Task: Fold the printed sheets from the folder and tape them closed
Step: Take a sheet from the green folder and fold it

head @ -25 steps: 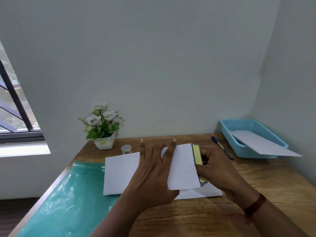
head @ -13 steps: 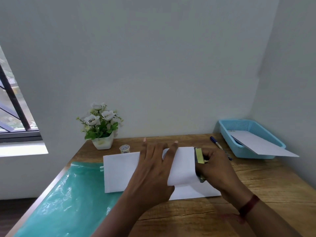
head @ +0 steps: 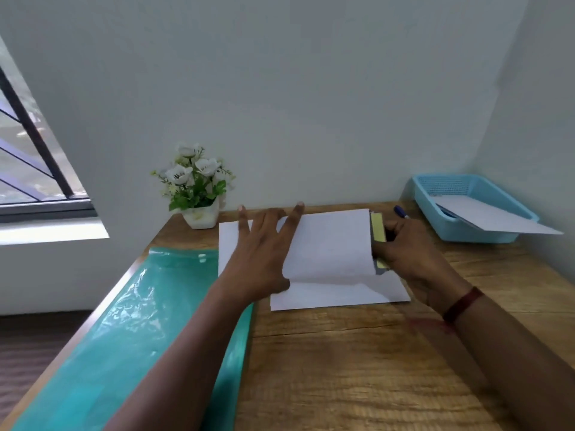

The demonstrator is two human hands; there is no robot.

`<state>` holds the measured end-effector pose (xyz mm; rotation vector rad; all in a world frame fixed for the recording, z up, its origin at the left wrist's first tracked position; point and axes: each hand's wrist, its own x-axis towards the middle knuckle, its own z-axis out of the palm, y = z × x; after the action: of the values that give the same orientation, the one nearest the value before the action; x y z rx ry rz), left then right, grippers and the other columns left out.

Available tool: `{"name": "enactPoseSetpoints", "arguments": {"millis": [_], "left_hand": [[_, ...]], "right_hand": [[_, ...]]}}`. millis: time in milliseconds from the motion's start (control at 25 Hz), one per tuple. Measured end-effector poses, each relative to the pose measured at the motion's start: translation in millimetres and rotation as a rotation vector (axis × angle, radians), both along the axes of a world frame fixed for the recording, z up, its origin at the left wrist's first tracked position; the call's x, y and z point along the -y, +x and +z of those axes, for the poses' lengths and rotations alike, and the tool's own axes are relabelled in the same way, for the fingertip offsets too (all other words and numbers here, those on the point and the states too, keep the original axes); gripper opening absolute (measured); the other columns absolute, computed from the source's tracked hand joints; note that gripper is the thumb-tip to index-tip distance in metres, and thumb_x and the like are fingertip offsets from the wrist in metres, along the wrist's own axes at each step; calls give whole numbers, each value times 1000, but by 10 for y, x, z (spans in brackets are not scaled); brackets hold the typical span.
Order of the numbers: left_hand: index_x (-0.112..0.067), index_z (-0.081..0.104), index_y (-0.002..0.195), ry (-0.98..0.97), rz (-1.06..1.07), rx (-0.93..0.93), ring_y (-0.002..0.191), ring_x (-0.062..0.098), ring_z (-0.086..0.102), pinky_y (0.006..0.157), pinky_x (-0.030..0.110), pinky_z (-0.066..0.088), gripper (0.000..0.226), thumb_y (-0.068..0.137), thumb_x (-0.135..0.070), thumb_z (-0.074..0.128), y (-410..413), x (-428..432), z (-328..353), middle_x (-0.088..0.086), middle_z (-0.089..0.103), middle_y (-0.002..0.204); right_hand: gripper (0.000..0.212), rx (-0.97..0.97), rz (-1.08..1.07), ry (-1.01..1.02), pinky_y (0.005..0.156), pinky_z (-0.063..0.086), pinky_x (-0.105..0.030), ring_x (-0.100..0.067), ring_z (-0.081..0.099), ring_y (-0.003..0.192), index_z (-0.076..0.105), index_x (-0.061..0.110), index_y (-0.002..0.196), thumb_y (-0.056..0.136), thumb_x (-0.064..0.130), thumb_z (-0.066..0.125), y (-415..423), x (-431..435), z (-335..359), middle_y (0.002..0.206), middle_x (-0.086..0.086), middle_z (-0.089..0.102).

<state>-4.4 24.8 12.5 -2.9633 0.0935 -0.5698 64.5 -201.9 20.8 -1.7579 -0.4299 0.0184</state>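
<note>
A white printed sheet (head: 333,244) lies on the wooden desk with its right part folded over to the left; another sheet (head: 336,295) shows beneath it at the front. My left hand (head: 264,259) presses flat on the folded flap with fingers spread. My right hand (head: 410,253) grips a flat yellow-and-grey object (head: 378,231) held upright against the fold at the paper's right edge. The green plastic folder (head: 124,337) lies along the desk's left side, partly under my left forearm. No tape is visible.
A blue tray (head: 435,206) holding a white sheet (head: 497,219) stands at the back right corner. A blue pen (head: 401,212) lies just behind my right hand. A potted white-flower plant (head: 196,188) stands at the back left, by the wall.
My right hand has pushed the yellow-and-grey object closer against the fold, and the flap lies flatter. My left hand stays spread on the paper. The small tape roll by the plant is now hidden.
</note>
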Motion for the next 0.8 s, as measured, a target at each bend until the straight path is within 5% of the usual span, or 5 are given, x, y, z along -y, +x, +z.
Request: {"name": "enactPoseSetpoints", "arguments": {"millis": [400,800], "left_hand": [[-25,21,148,5,-42,103,136,24,28,116,63,-4,115,54,-35,86,10,-62,-24,5,34,139],[-33,-6,151,-34,18,9,140,23,10,112,67,-11,128,54,-50,75,-85,-157,87,4,21,140]], "right_hand": [[17,-30,-30,28,46,52,-23,-5,66,54,77,14,96,81,6,75,93,8,-119,77,-2,76],[30,-147,28,107,44,49,-22,-9,68,56,75,19,98,85,-6,65,58,8,-57,81,0,77]]}}
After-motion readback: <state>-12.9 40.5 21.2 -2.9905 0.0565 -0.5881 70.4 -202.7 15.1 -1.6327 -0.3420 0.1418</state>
